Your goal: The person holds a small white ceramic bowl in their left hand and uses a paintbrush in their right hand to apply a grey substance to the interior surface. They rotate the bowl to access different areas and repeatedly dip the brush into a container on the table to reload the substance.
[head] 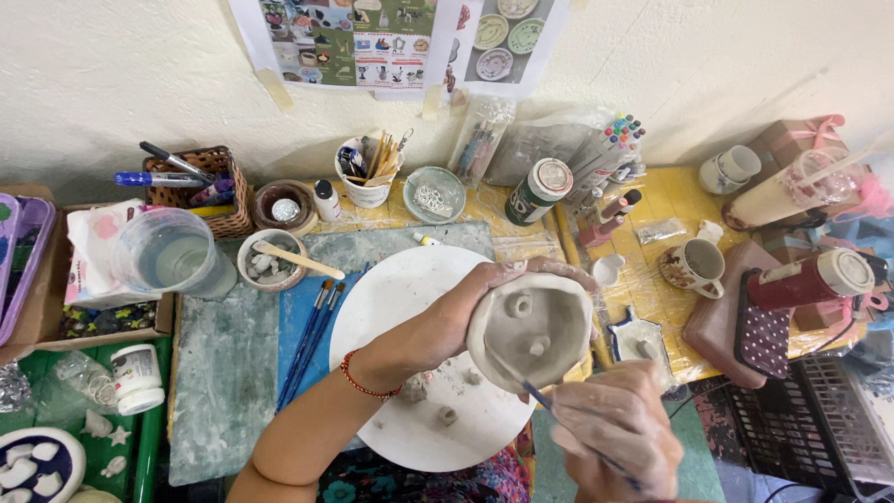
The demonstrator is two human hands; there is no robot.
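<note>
Two hands are working on one grey clay bowl (531,328) above the round white board (400,307). Left hand (466,312) is gripping the bowl's side, fingers closed around it. Right hand (615,428) is pinching a thin brush (535,391), tip touching the bowl. Soft clay could be getting squashed if the grip is too hard, I think. Little clay bits (449,414) are lying underneath. Water cup (172,253) and spare brushes (312,340) are sitting close by.

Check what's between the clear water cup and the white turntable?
In the head view, a small bowl holding a wooden stick, and two brushes on the blue mat, lie between the water cup and the turntable.
</note>
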